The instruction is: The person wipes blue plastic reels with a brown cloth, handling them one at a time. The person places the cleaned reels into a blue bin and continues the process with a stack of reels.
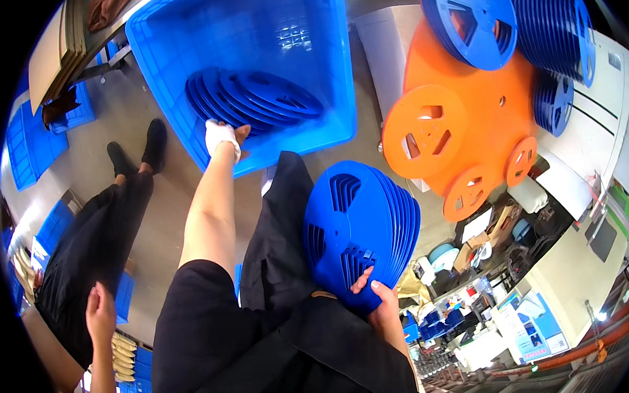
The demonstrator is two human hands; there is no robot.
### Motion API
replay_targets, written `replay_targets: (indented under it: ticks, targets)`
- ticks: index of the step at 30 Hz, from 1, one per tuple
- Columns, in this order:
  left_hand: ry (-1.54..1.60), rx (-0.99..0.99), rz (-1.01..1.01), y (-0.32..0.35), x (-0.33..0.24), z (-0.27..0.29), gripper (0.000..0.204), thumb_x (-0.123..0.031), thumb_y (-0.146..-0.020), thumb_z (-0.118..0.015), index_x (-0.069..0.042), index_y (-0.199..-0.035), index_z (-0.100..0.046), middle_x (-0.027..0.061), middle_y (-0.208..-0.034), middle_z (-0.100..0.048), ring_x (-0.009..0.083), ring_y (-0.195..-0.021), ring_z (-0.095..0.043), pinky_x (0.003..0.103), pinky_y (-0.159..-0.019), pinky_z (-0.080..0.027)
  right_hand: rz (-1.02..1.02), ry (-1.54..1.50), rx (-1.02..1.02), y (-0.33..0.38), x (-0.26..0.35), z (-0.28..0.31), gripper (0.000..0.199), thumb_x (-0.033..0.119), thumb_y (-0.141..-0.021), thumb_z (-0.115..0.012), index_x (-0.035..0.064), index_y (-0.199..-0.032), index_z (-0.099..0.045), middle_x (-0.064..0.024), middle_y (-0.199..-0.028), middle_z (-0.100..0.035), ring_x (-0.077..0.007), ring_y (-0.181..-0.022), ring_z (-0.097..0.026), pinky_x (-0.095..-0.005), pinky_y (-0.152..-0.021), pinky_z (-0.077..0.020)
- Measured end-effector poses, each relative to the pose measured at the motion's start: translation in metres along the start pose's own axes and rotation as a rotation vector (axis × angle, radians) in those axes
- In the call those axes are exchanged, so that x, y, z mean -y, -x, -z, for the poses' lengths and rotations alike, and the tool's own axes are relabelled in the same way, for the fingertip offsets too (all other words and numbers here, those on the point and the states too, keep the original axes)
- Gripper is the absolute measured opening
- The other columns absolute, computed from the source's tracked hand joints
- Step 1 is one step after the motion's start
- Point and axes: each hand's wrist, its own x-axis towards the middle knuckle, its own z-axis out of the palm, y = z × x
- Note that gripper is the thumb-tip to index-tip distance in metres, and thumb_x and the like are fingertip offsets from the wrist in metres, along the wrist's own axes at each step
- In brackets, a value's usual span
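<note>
My left hand [223, 140], in a white glove with some bare fingertips showing, reaches into a large blue plastic bin [256, 162]. It grips the near edge of the blue plastic reels [235, 104] leaning over one another on the bin's floor; some of its fingers are hidden. Against my right side, a thick stack of blue reels [347, 212] with cut-out windows is held upright. Around its lower edge curls my bare right hand [378, 293], the fingers hooked through a window and the thumb outside.
Right of the bin stands a round orange table [492, 116] carrying orange discs [425, 132] and several stacks of blue reels [472, 17]. Another person [93, 244] in dark clothes stands at left. Flattened cardboard [58, 50] lies at upper left; a cluttered work area [469, 295] fills the lower right.
</note>
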Motion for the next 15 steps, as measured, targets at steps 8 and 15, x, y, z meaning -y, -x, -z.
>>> replay_targets:
  ticks: [8, 15]
  targets:
    - [-0.200, 0.412, -0.287, 0.016, 0.132, 0.029, 0.029, -0.019, -0.085, -0.062, -0.008, -0.112, -0.058, 0.0079, -0.087, -0.060, 0.0194, -0.073, -0.058, 0.033, -0.062, -0.048, 0.116, -0.102, 0.138, 0.013, -0.002, 0.009, 0.033, 0.014, -0.081, -0.059, -0.0018, -0.109, -0.052, -0.0130, -0.083, -0.061, -0.0238, -0.077, -0.061, -0.0355, -0.074, -0.0495]
    - [-0.170, 0.573, -0.248, 0.081, 0.123, 0.062, 0.030, -0.023, -0.085, -0.062, -0.012, -0.112, -0.056, 0.0034, -0.086, -0.056, 0.0158, -0.077, -0.054, 0.032, -0.061, -0.046, 0.248, -0.328, 0.170, 0.035, -0.019, 0.054, 0.026, 0.011, -0.084, -0.059, -0.0006, -0.107, -0.054, -0.0112, -0.081, -0.062, -0.0202, -0.073, -0.061, -0.0312, -0.070, -0.0493]
